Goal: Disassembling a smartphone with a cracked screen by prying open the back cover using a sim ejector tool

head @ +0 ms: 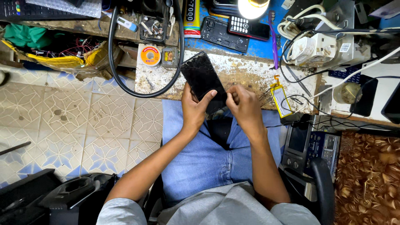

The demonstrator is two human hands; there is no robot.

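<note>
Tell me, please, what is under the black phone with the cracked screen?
Under the upper part of the phone lies the worn, stained workbench. Its lower end is held by the left hand and touched by the right hand, above the blue jeans. Its back side is hidden.

A keypad phone, solder spool and yellow battery lie on the bench.

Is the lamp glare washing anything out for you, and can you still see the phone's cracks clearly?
Head view: the lamp at top is blown out white, hiding its own detail only; the cracked phone held by the left hand and right hand is sharp, cracks plainly visible; edges bow slightly from wide-angle distortion.
</note>
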